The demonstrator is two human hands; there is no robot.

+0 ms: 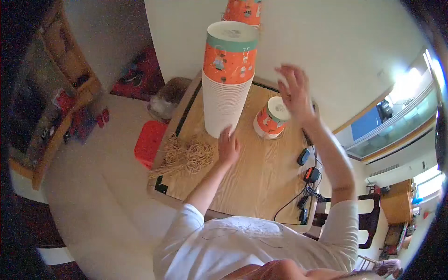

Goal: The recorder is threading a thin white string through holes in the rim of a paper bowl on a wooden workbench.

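Observation:
A tall stack of nested paper buckets (227, 100) stands upside down on the wooden table, white below, its top bucket orange with a green band and cartoon figures. My left hand (228, 148) is beside the stack's lower right side, fingers extended and apparently touching it; the hand is open. To the right sits a short stack of the same orange buckets (269, 120), upside down, with a thin cord near its base. Above and right of it my right hand (295, 91) is raised, open, fingers spread and holding nothing. A tangled bundle of tan strings (189, 156) lies left of my left hand.
Another orange bucket stack (243, 11) rises behind the tall one. Black cables and adapters (311, 175) lie along the table's right edge. A red plastic container (150, 142) and a bin (163, 106) are left of the table (247, 182). A dark chair (371, 219) stands at right.

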